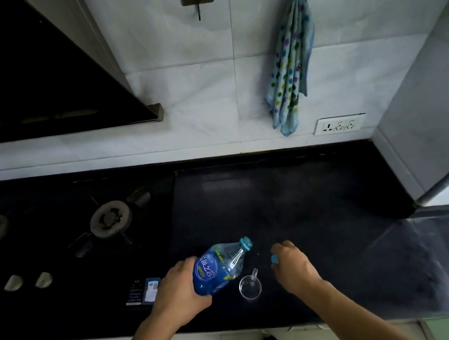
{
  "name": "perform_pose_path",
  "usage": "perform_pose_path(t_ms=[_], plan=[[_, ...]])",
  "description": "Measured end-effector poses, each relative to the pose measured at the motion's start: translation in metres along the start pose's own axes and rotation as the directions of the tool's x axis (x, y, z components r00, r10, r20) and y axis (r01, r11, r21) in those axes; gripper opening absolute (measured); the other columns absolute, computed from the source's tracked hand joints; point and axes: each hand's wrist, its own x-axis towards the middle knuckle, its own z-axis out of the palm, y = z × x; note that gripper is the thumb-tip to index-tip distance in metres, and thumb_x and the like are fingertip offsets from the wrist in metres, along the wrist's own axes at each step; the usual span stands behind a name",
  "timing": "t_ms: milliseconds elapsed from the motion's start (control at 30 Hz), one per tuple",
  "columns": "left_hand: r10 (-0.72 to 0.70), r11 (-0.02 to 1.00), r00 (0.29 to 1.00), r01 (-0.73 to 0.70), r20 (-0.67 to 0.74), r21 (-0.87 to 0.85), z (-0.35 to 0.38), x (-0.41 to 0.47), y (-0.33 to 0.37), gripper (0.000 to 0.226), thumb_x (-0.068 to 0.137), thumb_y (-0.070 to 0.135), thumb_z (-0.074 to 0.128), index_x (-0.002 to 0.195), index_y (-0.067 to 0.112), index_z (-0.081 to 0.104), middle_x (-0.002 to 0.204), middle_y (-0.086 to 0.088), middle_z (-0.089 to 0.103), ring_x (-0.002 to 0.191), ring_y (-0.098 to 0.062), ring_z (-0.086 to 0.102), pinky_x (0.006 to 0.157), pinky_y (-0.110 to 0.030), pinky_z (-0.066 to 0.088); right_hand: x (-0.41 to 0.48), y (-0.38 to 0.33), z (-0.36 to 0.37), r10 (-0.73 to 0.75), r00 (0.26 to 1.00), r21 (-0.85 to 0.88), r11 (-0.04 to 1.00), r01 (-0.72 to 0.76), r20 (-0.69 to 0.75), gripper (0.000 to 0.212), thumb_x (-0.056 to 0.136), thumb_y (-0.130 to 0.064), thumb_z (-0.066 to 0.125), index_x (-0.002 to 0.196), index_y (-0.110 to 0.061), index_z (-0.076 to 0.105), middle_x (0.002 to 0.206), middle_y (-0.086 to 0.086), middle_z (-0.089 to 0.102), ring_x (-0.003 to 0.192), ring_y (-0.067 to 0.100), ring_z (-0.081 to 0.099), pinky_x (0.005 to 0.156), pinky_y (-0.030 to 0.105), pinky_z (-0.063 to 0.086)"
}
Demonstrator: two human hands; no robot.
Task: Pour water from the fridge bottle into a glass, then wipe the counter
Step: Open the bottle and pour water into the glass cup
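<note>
While your left hand [177, 290] gripped the tilted bottle [220, 269] beside the empty glass [250, 286], your right hand [291, 264] pinched its cap [274, 258]; pouring and wiping were still ahead.

The dark counter [295, 203] lies bare from twelve to three o'clock of the clear cup [250, 286], open to the back wall. At nine to ten o'clock the tilted bottle [220, 268] in the left hand [177, 293] crowds the cup; the right hand [293, 267] blocks three o'clock. Stove burners [111, 218] lie farther out at ten o'clock.
</note>
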Motion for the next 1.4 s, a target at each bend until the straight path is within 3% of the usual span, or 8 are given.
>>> perform_pose_path(t_ms=[133,333,667,933,1400], plan=[[-0.015,0.993,1.0,0.012,0.024,0.113,0.01,-0.005,-0.005,0.062,0.055,0.042,0.069,0.113,0.032,0.051,0.108,0.007,0.059,0.101,-0.019,0.06,0.085,-0.037,0.053,-0.001,0.013,0.014,0.03,0.997,-0.067,0.997,-0.025,0.065,0.022,0.095,-0.015,0.058,0.117,-0.013,0.059,0.121,0.005,0.056,0.1,0.028,0.067,0.082,0.035,0.057],[-0.033,0.976,0.997,0.016,0.074,0.218,0.014,-0.01,-0.017,0.068,0.062,0.039,0.07,0.125,0.029,0.048,0.118,0.005,0.057,0.108,-0.02,0.056,0.089,-0.031,0.048,-0.003,0.021,0.027,0.028,0.997,-0.154,0.988,-0.016,0.076,0.031,0.096,-0.014,0.058,0.126,-0.017,0.054,0.126,0.004,0.057,0.109,0.023,0.063,0.086,0.028,0.052],[-0.046,0.94,0.993,0.005,0.112,0.34,0.016,-0.011,-0.031,0.079,0.067,0.039,0.068,0.14,0.026,0.04,0.13,0.003,0.053,0.12,-0.022,0.052,0.102,-0.032,0.04,-0.01,0.046,0.048,0.019,0.991,-0.163,0.987,0.003,0.131,0.044,0.092,-0.008,0.056,0.135,-0.019,0.049,0.132,0.005,0.049,0.122,0.024,0.049,0.098,0.033,0.049],[-0.06,0.927,0.987,0.001,0.146,0.374,0.021,-0.011,-0.036,0.087,0.069,0.039,0.07,0.147,0.026,0.033,0.137,0.003,0.049,0.128,-0.021,0.047,0.108,-0.034,0.035,-0.015,0.062,0.058,0.047,0.996,-0.229,0.973,-0.029,0.076,0.042,0.099,-0.029,0.049,0.138,-0.022,0.037,0.133,0.008,0.04,0.12,0.026,0.045,0.089,0.035,0.053],[-0.047,0.913,0.989,-0.016,0.144,0.407,0.021,-0.009,-0.032,0.087,0.069,0.038,0.07,0.147,0.025,0.034,0.136,0.002,0.049,0.127,-0.022,0.047,0.109,-0.034,0.035,-0.014,0.066,0.068,0.045,0.996,-0.242,0.97,-0.026,0.071,0.037,0.099,-0.03,0.045,0.134,-0.02,0.037,0.13,0.009,0.038,0.111,0.026,0.052,0.086,0.036,0.052]])
